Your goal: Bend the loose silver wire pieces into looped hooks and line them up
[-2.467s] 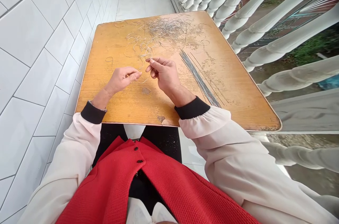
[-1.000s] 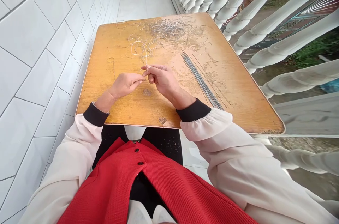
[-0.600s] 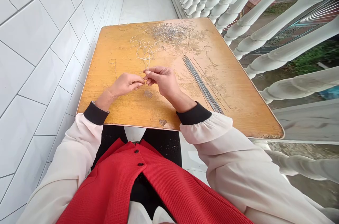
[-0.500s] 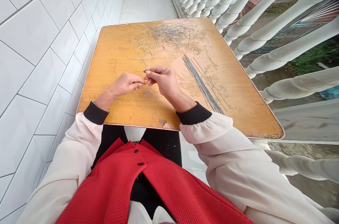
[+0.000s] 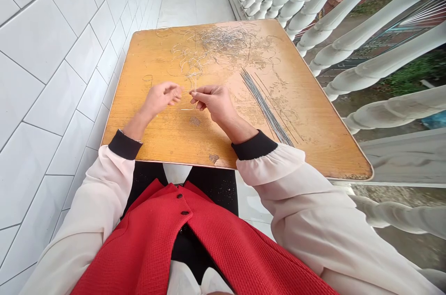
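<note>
My right hand [image 5: 214, 102] is above the middle of the table, thumb and forefinger pinching a thin pale wire [image 5: 195, 82]. The wire rises from the fingertips in a loose loop, and a short end shows below them. To its left, my left hand [image 5: 162, 98] hovers apart from the wire, its fingers loosely bent and parted and slightly blurred. Nothing shows between them. Beyond both hands lies a tangle of loose wires [image 5: 226, 39]. A bundle of straight grey wires [image 5: 266, 109] rests to the right of my right hand.
The worn wooden table [image 5: 146, 127] has chipped patches in its surface. Close along the left runs a white tiled wall [image 5: 52, 76], and a white baluster railing [image 5: 376, 72] borders the right side. A few single wires are scattered near the bundle.
My left hand has come away from the right hand's fingertips, moving left and slightly up, and its fingers have parted. The right hand keeps its pinch on the wire, nearly in place.
</note>
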Action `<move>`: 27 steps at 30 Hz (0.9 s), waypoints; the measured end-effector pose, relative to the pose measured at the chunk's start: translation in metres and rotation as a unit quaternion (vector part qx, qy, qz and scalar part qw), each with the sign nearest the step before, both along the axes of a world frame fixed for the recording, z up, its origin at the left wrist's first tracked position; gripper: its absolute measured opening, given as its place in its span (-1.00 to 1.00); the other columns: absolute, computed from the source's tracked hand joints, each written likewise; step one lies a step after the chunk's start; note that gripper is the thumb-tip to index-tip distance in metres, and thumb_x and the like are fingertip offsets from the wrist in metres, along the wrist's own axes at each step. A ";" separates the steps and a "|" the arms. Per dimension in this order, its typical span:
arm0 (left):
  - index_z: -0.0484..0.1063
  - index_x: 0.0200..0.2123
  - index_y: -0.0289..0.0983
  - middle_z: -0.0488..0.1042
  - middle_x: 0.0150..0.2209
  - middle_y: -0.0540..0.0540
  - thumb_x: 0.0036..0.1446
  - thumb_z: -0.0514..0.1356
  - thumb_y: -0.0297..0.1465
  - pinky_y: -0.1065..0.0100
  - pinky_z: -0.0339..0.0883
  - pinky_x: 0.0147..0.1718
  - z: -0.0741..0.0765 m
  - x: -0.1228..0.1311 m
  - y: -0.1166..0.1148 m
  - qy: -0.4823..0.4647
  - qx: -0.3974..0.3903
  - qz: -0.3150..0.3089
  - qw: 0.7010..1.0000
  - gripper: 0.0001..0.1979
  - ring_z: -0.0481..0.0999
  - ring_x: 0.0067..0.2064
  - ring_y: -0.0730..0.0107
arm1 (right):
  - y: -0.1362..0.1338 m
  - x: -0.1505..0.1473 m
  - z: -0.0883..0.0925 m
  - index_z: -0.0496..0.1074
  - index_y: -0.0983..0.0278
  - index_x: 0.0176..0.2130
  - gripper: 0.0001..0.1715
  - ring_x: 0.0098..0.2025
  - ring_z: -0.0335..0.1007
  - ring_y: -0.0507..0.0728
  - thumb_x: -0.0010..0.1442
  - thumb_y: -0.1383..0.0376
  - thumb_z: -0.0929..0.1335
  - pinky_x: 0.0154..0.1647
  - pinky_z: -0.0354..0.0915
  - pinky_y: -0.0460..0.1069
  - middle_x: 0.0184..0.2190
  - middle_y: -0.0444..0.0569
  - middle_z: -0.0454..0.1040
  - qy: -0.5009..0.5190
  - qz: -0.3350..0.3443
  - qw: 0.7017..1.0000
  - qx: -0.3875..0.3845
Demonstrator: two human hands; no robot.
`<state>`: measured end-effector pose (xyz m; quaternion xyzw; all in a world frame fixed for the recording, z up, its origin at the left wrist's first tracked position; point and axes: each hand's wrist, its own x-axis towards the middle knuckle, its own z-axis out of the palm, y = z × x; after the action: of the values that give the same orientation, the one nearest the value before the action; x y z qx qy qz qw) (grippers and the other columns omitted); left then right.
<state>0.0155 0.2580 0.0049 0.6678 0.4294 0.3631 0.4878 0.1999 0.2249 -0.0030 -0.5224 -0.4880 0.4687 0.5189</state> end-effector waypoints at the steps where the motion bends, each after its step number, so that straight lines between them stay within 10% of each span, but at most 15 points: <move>1: 0.52 -0.23 -0.33 0.63 -0.32 -0.08 0.33 0.25 -0.22 0.56 0.39 -0.38 0.002 -0.002 0.002 -0.015 -0.001 0.028 0.999 -0.74 0.62 -0.32 0.54 | -0.001 -0.001 0.000 0.53 0.35 -0.50 -0.81 -0.65 0.21 -0.11 0.14 0.44 0.49 -0.63 0.17 -0.17 -0.61 -0.11 0.49 -0.008 0.012 1.000 -0.003; 27: 0.52 -0.15 -0.32 0.66 -0.30 -0.09 0.36 0.18 -0.05 0.56 0.39 -0.41 0.015 -0.006 -0.003 -0.070 -0.040 0.073 0.994 -0.59 0.67 -0.31 0.52 | -0.004 -0.012 -0.016 0.60 0.33 -0.43 -0.85 -0.57 0.35 -0.07 0.15 0.32 0.54 -0.49 0.32 -0.18 -0.55 -0.07 0.58 -0.033 0.104 0.993 -0.050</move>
<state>0.0098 0.2548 0.0198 0.5876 0.4558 0.4259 0.5154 0.1882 0.2205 -0.0194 -0.5096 -0.5325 0.5263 0.4239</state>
